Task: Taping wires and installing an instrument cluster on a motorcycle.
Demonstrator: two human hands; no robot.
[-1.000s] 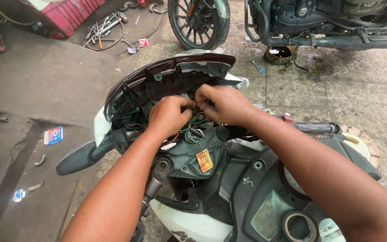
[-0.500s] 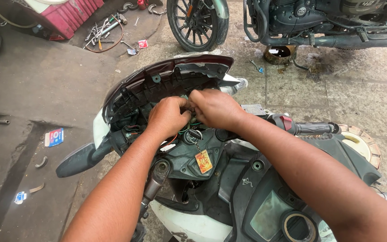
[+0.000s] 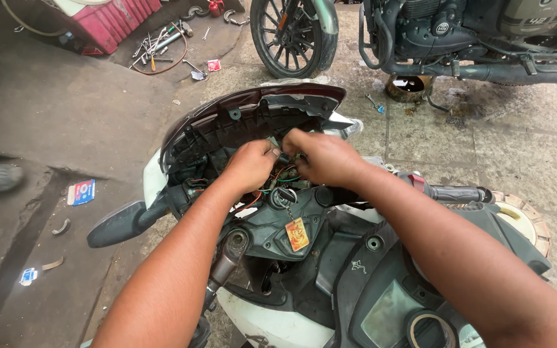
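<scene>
1. My left hand point(image 3: 251, 164) and right hand point(image 3: 320, 154) are both pinched on the wiring bundle point(image 3: 283, 175), inside the opened headlight housing point(image 3: 253, 119) at the scooter's front edge.
2. I judge these wires thin, limp and fragile; best held at the connectors, not the strands.

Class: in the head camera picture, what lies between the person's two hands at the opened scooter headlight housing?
In the head view, thin green and red wires run between the left hand and right hand.
</scene>
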